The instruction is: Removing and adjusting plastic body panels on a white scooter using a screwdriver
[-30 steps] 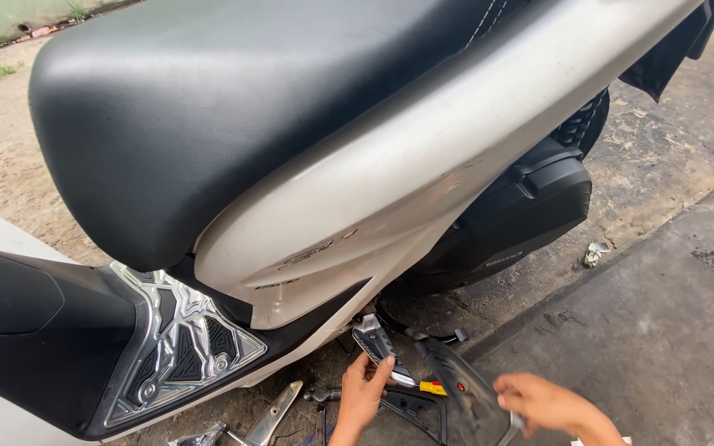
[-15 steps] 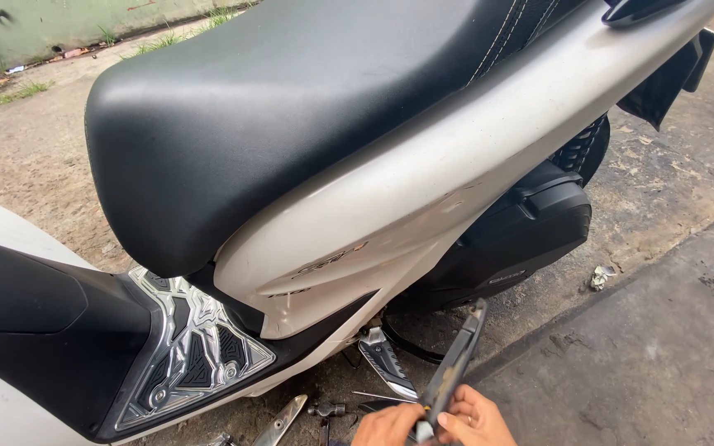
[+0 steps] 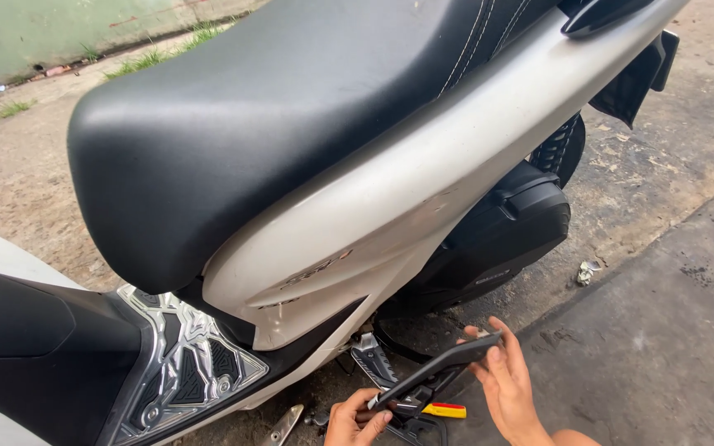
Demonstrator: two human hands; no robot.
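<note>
A white scooter with a black seat [image 3: 291, 132] and a silver-white side panel [image 3: 390, 206] fills the view. At the bottom edge, both my hands hold a long black plastic part [image 3: 444, 365] tilted up to the right. My left hand [image 3: 357, 419] grips its lower end. My right hand [image 3: 506, 376] holds its upper end with fingers wrapped over the edge. Just below the part lies a tool with a yellow and red handle [image 3: 444, 410]. A folded metal footpeg [image 3: 373, 363] sticks out of the scooter right beside my hands.
A patterned metal footboard plate [image 3: 183, 363] sits at lower left. The black engine cover [image 3: 497, 235] and rear tyre [image 3: 559, 149] lie behind my hands. A crumpled scrap [image 3: 587, 271] rests on the concrete. Darker pavement [image 3: 663, 347] lies to the right, a green wall [image 3: 51, 33] far back.
The black part was lifted from the ground beside the footpeg and now sits higher between both hands. My right hand moved to its upper end. The view shifted right.
</note>
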